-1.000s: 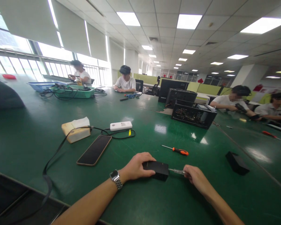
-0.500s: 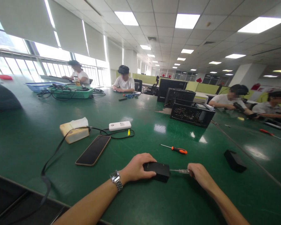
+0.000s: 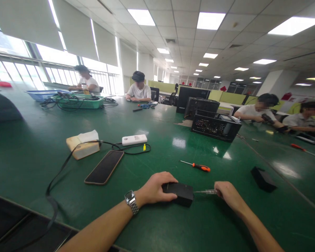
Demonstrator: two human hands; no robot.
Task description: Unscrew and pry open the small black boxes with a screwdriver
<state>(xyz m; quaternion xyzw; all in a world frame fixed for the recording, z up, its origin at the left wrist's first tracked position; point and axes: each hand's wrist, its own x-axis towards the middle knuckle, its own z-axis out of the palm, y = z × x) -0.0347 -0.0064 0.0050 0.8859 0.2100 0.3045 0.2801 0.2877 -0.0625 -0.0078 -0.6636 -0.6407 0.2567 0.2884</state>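
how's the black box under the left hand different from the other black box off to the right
The held black box is gripped by the left hand, while the loose black box lies untouched. The held black box has the screwdriver in the right hand pointing at its side; the loose black box has no tool touching it. Both are small, black and rest on the green table.

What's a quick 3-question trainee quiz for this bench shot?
1. True or false: the left hand grips the small black box on the green table.
2. The right hand holds: A) a clear-handled screwdriver, B) pliers, C) a marker.
3. What colour is the handle of the loose screwdriver lying beyond the box?
Key: 1 true; 2 A; 3 orange.
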